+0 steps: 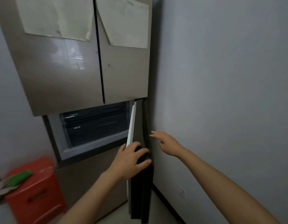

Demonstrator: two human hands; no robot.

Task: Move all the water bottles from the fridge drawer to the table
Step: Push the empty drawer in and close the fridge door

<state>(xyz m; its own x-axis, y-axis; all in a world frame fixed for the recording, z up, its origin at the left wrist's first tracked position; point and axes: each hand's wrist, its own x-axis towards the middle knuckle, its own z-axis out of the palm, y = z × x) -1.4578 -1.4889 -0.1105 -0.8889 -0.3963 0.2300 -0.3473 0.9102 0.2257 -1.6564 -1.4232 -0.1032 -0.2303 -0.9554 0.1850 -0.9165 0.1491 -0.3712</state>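
drawer: dark, in the fridge's open lower bay, mid-scene; contents too dim to tell.
door: swung out edge-on, just right of the drawer.
left hand: fingers spread, curled over the door's edge, gripping it.
right hand: fingers straight and spread, holding nothing, between door and wall.
papers: on the shut upper doors.
stool: red, near left.

Both forearms are showing bare as far as they're in view; left hand & right hand showing bare too.
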